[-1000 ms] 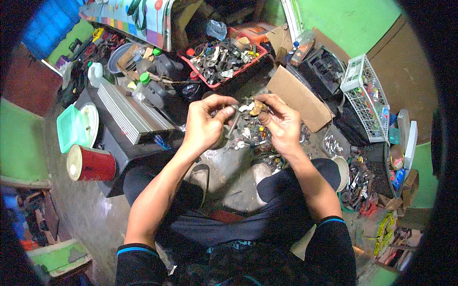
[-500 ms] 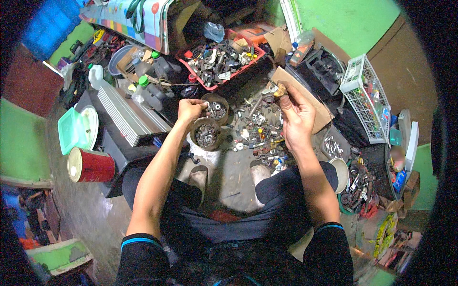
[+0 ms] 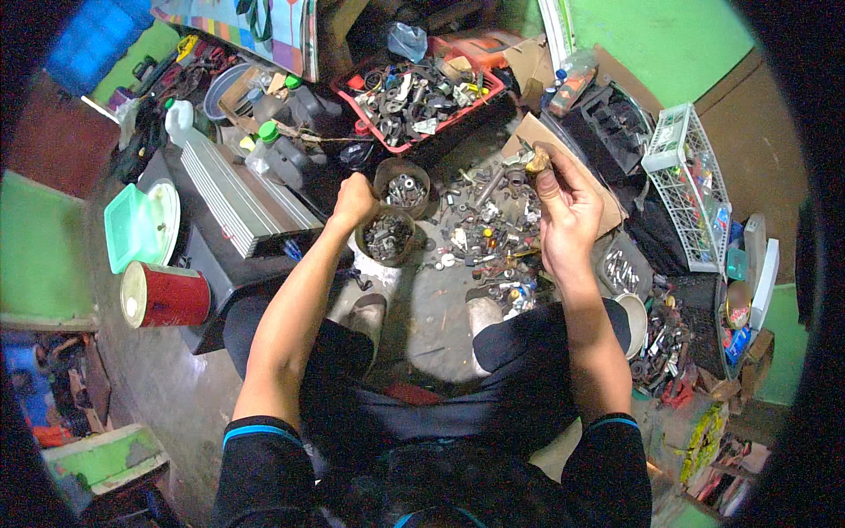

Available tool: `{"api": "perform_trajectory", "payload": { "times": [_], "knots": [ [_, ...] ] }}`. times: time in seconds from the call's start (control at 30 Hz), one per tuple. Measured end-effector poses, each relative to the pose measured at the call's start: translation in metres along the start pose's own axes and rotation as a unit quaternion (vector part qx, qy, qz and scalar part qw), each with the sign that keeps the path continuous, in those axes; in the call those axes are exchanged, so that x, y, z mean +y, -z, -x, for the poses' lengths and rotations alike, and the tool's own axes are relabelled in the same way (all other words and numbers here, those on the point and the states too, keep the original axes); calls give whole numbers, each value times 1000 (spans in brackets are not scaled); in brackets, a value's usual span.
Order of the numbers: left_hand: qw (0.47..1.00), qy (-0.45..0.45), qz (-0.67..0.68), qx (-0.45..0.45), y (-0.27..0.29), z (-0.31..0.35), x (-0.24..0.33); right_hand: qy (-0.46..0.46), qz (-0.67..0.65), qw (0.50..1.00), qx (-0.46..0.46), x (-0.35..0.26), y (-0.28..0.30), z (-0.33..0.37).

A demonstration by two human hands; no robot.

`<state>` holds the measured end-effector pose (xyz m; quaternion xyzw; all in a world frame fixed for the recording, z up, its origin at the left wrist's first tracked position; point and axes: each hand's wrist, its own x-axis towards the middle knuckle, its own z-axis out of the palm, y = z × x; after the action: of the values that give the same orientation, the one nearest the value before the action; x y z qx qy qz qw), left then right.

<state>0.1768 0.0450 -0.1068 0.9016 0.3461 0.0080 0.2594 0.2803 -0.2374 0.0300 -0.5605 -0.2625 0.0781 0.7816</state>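
Observation:
My right hand (image 3: 568, 216) is raised over the right side of the pile and pinches a small brass-coloured metal piece (image 3: 537, 160) between thumb and fingers. Below and left of it, loose small metal parts (image 3: 493, 224) are spread over the floor. My left hand (image 3: 354, 201) is closed, just left of two round tubs; what its fingers hold, if anything, is hidden. The far tub (image 3: 384, 171) contains nuts and rings. In the near tub (image 3: 362, 245) lie dark small fittings. A brown cardboard sheet (image 3: 612, 211) stands behind my right hand.
A red crate (image 3: 502, 88) heaped with metal parts stands at the back. Grey slatted panels (image 3: 233, 207) and a red can (image 3: 176, 295) are on the left. A white wire basket (image 3: 704, 189) and a bag of shiny pieces (image 3: 623, 273) stand right.
My left hand has drawn back slightly from the far tub, its fingers now curled in. The brass-coloured piece remains in my right hand, which has shifted a little right. The view has tilted slightly.

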Motion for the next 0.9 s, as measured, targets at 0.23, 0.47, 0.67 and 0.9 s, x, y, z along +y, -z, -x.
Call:
{"api": "perform_trajectory", "payload": {
  "times": [0.23,0.47,0.67,0.9],
  "knots": [
    [995,-39,86,30,20,10,11,5,10,1000,-18,1,-7,2],
    [984,-108,128,-67,60,35,50,0,17,999,-30,2,-10,5],
    [960,-130,247,-28,99,78,64,7,21,999,-37,2,-17,5],
    [884,-171,421,-115,116,120,107,-30,33,997,-57,11,-24,12]
  ]
}}
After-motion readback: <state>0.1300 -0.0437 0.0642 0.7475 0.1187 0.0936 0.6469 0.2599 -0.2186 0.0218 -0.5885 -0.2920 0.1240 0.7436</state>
